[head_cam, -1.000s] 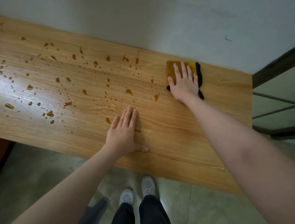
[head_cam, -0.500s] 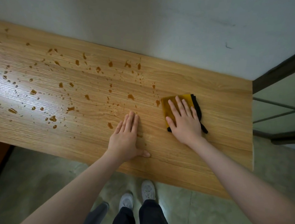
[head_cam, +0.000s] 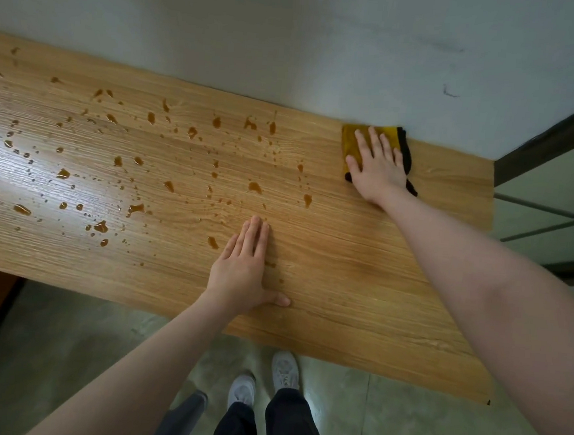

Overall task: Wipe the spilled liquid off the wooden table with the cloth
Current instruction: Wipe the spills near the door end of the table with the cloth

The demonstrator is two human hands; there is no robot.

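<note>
Wooden table (head_cam: 358, 291) stood against a pale wall; right end looked dry, but brown drops (head_cam: 255, 187) covered the middle and left, so most wiping was left. Right hand (head_cam: 377, 167) pressed flat, fingers straight, on the folded yellow cloth (head_cam: 348, 139) with black edging at the far edge by the wall. Left hand (head_cam: 243, 269) lay flat on the wood, holding nothing

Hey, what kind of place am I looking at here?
Probably a plain indoor room, maybe an office or home. A wooden table stands against a bare painted wall, the floor looks like smooth concrete or tile, and a dark-framed glass panel stands at the right.
</note>
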